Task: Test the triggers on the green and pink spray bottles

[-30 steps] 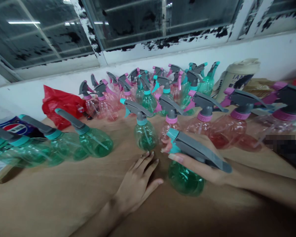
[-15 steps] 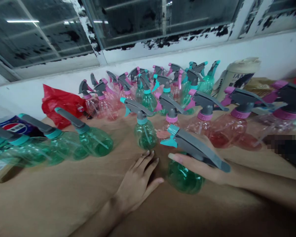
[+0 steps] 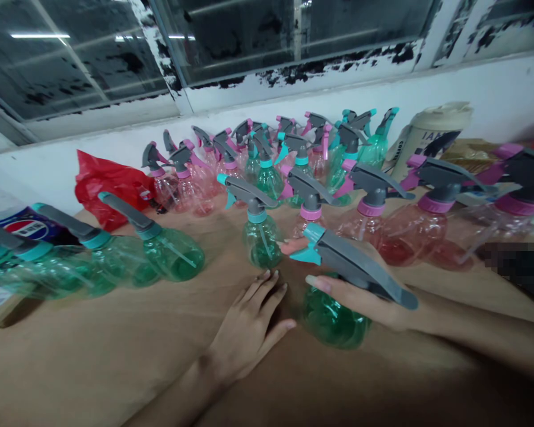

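My right hand (image 3: 365, 299) is wrapped round the neck of a green spray bottle (image 3: 336, 317) with a grey and turquoise trigger head, which stands upright with its nozzle to the left. Its thumb shows in front; a fingertip pokes out behind the nozzle. My left hand (image 3: 253, 326) lies flat on the brown tabletop (image 3: 115, 356), fingers apart, holding nothing. Just beyond its fingertips is another green spray bottle (image 3: 262, 240). A pink spray bottle (image 3: 309, 219) stands right of that one, partly hidden by my right hand's bottle.
Several green bottles (image 3: 173, 255) line the left side, beside a dark blue Pepsi pack (image 3: 29, 225). A red plastic bag (image 3: 111, 187) lies behind them. More pink and green bottles (image 3: 269, 181) crowd the wall. Pink bottles (image 3: 412, 234) and a lettered cup (image 3: 427, 142) stand at the right.
Almost nothing differs. The fingertip behind the nozzle of the held spray bottle has shifted slightly; my left hand stays in place.
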Tool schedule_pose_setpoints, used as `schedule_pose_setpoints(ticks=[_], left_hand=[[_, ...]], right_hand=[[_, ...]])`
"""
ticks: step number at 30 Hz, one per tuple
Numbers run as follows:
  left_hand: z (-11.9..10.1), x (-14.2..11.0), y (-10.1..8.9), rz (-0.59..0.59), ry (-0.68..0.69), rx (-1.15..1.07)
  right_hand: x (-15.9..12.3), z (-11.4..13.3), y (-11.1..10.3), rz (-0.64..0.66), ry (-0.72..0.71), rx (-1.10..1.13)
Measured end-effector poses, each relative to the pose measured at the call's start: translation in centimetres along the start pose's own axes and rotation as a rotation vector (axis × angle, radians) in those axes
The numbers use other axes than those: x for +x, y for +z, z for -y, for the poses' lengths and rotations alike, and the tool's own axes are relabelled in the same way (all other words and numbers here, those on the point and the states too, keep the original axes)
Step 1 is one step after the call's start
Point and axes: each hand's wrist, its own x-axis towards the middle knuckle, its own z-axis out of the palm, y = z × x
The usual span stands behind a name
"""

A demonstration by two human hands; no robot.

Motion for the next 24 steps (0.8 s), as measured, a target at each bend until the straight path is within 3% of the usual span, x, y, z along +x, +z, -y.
schedule_pose_setpoints(ticks=[19,24], left_hand=[[0.1,-0.1,0.26,-0.043,-0.001,0.021],[0.01,-0.09,0.05,-0.043,0.0,0.032]], right_hand=[[0.6,0.7,-0.05,-0.015,-0.022,-0.117],[0.66,0.21,0.04,0.017,0.026,-0.024]])
